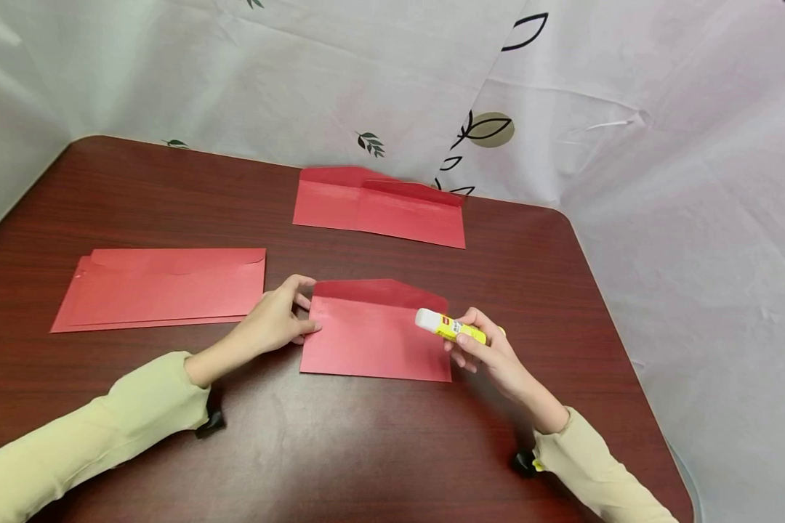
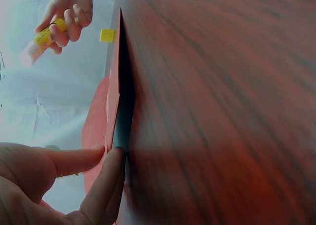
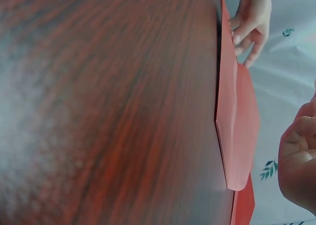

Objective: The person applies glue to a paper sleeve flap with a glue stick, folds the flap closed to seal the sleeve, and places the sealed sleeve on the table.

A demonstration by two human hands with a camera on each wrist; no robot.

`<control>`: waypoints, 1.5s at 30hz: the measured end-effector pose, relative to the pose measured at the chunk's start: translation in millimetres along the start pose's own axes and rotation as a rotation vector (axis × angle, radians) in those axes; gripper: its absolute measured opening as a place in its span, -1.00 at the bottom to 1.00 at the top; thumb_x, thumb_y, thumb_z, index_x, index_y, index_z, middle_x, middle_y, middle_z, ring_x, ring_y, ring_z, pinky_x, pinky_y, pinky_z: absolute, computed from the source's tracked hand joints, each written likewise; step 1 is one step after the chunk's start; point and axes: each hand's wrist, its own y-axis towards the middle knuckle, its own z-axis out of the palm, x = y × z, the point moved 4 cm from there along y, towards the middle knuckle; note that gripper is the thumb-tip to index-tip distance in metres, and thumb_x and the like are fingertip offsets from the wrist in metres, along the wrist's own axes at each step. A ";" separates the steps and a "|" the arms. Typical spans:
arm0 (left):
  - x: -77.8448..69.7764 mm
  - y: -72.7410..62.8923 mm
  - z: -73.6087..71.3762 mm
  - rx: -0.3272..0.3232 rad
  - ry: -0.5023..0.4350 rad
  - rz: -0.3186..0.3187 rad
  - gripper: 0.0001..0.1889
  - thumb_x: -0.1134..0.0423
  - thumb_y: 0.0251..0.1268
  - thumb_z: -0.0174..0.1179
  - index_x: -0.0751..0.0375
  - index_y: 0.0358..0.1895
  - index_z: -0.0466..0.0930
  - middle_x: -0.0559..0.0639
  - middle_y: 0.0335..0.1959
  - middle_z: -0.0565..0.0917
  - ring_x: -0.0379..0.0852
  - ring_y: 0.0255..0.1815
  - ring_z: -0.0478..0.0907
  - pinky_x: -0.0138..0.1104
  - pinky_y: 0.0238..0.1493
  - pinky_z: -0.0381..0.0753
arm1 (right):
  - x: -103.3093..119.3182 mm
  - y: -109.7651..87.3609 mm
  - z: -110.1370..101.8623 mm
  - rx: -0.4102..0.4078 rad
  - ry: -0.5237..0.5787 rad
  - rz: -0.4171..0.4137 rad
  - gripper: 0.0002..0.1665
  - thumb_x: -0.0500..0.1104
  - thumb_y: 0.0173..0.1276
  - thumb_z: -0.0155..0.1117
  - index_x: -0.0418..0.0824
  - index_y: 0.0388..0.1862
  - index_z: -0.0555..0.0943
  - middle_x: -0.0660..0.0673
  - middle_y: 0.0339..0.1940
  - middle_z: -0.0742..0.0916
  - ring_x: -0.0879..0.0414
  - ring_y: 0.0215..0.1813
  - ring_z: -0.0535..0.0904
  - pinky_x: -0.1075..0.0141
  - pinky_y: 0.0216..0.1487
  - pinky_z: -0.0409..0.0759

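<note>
Brown wood-grain table [image 1: 288, 457]; side stack [image 1: 176, 290] of red envelopes at L, far envelopes [image 1: 412, 221] by curtain [image 1: 268, 87]; red envelope [image 1: 366, 338] mid-table, flap [image 1: 382, 293] unfolded; L hand [image 1: 275, 319] pinches its L edge; R hand [image 1: 490, 352] grips glue stick [image 1: 454, 326] above R side; prob. gluing prep; next move calls for steady edge, bare glue (capped? can't tell); L wrist view shows gap underneath, hidden in head view.

Left hand [image 1: 276, 318] in a thumb-and-finger pinch, right hand [image 1: 489, 350] aloft in a curled grip, forearms [image 1: 127, 403] angled inward.
</note>
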 end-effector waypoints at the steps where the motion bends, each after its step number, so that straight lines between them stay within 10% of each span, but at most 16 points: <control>1: 0.1 -0.6 -1.0 -0.007 0.025 0.016 -0.32 0.39 0.11 0.33 0.34 0.31 0.23 0.32 -0.07 0.60 -0.20 -0.58 0.64 -0.31 -0.43 0.69 | 0.3 0.2 0.5 0.003 -0.001 -0.003 -0.91 -0.27 0.47 0.02 -0.06 -0.18 0.39 0.02 -0.35 0.72 0.23 -0.53 0.40 0.33 -0.67 0.16; 15: -24.1 -25.3 11.4 -0.138 0.387 0.308 -0.56 0.41 0.15 0.27 0.37 0.13 0.49 0.19 -0.11 0.55 0.02 -0.23 0.53 -0.06 -0.16 0.52 | 1.7 3.5 -1.0 -0.035 -0.054 0.023 -0.91 -0.26 0.48 0.00 -0.05 -0.18 0.39 0.04 -0.38 0.69 0.22 -0.52 0.42 0.38 -0.64 0.26; 25: -36.0 -52.5 49.6 0.143 0.611 0.646 -0.61 0.31 0.29 0.17 0.24 0.19 0.54 0.12 0.26 0.54 0.13 0.31 0.44 0.00 0.30 0.42 | 7.4 14.9 -8.2 -0.208 -0.127 0.110 -0.90 -0.17 0.44 0.05 -0.14 -0.27 0.36 0.03 -0.61 0.56 0.23 -0.58 0.40 0.42 -0.64 0.30; 34: -30.6 -60.0 61.1 0.293 0.784 0.687 -0.41 0.05 0.38 0.09 0.12 0.42 0.28 0.03 0.47 0.29 0.11 0.50 0.19 0.09 0.36 0.29 | 28.0 27.9 -13.5 -0.418 -0.781 0.152 -0.69 0.06 0.24 0.36 -0.10 -0.40 0.49 -0.03 -0.59 0.60 0.11 -0.60 0.41 0.39 -0.63 0.39; 45: -25.9 -59.6 60.0 0.346 0.792 0.642 -0.33 -0.10 0.34 0.10 0.09 0.44 0.26 -0.01 0.48 0.27 0.14 0.51 0.15 0.14 0.37 0.25 | 33.4 51.5 -6.3 -0.373 -1.463 -0.175 -0.75 -0.08 0.16 0.27 -0.15 -0.57 0.44 0.05 -0.89 0.36 0.18 -0.79 0.18 0.38 -0.72 0.17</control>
